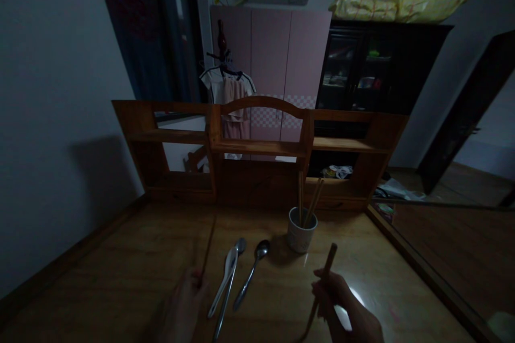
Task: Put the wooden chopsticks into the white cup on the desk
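Note:
My left hand point(181, 305) is closed around a thin wooden chopstick point(208, 244) that points up and away over the wooden desk point(120, 268). My right hand point(346, 311) grips another wooden chopstick point(328, 265), tilted toward a white cup point(301, 233). That cup stands near the desk's back and holds several chopsticks point(308, 201). Between my hands lie metal spoons point(251, 273) and a white spoon point(225, 276), handles toward me.
A wooden shelf unit point(257, 144) rises along the desk's back edge. Behind it stand a pink wardrobe point(281, 64), a dark glass cabinet point(362, 69) and hanging clothes point(231, 96). A grey wall point(52, 118) is at the left; the room is dim.

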Motion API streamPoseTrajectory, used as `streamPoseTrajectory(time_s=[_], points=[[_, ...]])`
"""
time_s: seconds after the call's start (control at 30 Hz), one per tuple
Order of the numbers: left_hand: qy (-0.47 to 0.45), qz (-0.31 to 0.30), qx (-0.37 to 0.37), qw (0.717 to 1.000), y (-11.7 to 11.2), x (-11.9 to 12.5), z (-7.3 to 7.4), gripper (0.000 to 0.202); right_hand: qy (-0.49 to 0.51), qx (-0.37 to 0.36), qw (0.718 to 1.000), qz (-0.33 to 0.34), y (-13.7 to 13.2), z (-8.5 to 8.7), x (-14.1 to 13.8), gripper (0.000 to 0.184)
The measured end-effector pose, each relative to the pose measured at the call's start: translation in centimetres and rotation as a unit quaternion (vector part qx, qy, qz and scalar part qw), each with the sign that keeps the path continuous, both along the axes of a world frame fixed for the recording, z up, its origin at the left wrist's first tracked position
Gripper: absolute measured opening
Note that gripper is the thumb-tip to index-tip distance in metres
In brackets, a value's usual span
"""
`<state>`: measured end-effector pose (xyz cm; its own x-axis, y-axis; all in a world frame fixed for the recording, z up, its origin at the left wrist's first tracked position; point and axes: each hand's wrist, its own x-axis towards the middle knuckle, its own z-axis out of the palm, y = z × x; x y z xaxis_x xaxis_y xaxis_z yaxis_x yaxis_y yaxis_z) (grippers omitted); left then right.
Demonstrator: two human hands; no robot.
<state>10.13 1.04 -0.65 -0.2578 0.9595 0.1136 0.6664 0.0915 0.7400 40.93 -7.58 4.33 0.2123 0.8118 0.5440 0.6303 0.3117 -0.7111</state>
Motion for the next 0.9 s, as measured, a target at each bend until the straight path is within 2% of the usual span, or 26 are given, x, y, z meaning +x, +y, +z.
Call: streamPoseTrajectory(time_s=[0.1, 0.2, 0.3, 0.37, 0.5, 0.63, 0.77, 0.9], points=[[-0.151, 0.022, 0.045, 0.987, -0.5, 0.0, 1.0, 0.039, 0.02, 0.004, 1.0, -0.012, 0.0, 0.2, -0.4, 0.025], [-0.224, 0.028, 0.067, 0.972, -1.7, 1.0, 2.8, 0.057, 0.005, 0.018, 1.0, -0.001, 0.0, 0.2, -0.6, 0.027], [-0.303, 0.003, 0.046, 0.952, -3.2, 2.8, 4.3, 0.061, -0.025, 0.03, 0.999, 0.013, 0.1, 0.2, -0.5, 0.028], [-0.31, -0.029, 0.027, 0.95, -3.9, 4.4, 4.6, 0.054, -0.039, 0.034, 0.998, 0.018, 0.1, 0.2, -0.4, 0.028], [-0.267, -0.112, 0.068, 0.955, -4.7, 7.6, 4.4, 0.033, -0.051, 0.033, 0.998, 0.027, -0.1, 0.7, -0.3, 0.027], [-0.257, -0.172, 0.074, 0.948, -5.1, 9.9, 3.4, 0.028, -0.058, 0.024, 0.997, 0.04, -0.1, 1.3, -0.2, 0.028], [-0.289, -0.146, 0.038, 0.945, -5.0, 11.2, 1.9, 0.031, -0.08, 0.008, 0.996, 0.042, -0.1, 1.2, 0.1, 0.032], [-0.382, -0.154, -0.009, 0.911, -4.8, 12.4, 0.8, 0.037, -0.068, -0.011, 0.998, 0.013, 0.4, 0.8, 0.2, 0.031]])
